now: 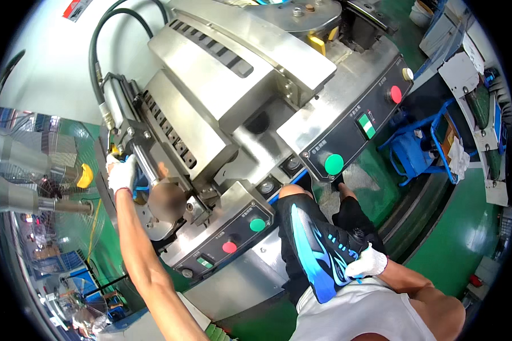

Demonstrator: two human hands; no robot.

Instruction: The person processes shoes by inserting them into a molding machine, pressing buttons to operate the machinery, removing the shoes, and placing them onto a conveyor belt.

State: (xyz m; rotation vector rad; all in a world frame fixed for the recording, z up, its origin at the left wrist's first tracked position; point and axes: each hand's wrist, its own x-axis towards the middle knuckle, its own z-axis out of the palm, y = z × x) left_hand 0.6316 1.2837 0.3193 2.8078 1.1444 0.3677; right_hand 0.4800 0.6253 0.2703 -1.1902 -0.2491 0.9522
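Head view, looking down on a steel industrial machine (233,74). The left hand (121,174), in a white work glove, is stretched forward along the machine's left flank and rests at a steel rod (147,165) beside the clamp block (170,128) with its row of dark slots. Its grip appears curled around something at the rod, but the glove hides the fingers, so whether it is clenched or merely resting cannot be told. A yellow fitting (115,149) and black hydraulic hoses (99,51) sit just above this hand.

The right hand (370,262), also gloved in white, lies well apart from the machine, on the hip of the black and blue shorts (318,250). Its grip is loosely folded against the cloth and holds no tool, probably a resting posture while the other arm does the reaching.

Facing the person are two sloped control panels: the near one (233,238) carries a green and a red button, the far one (352,131) a large green button (334,164) and a red one (396,94). The floor (455,227) is green. A blue cart (421,148) stands to the right.
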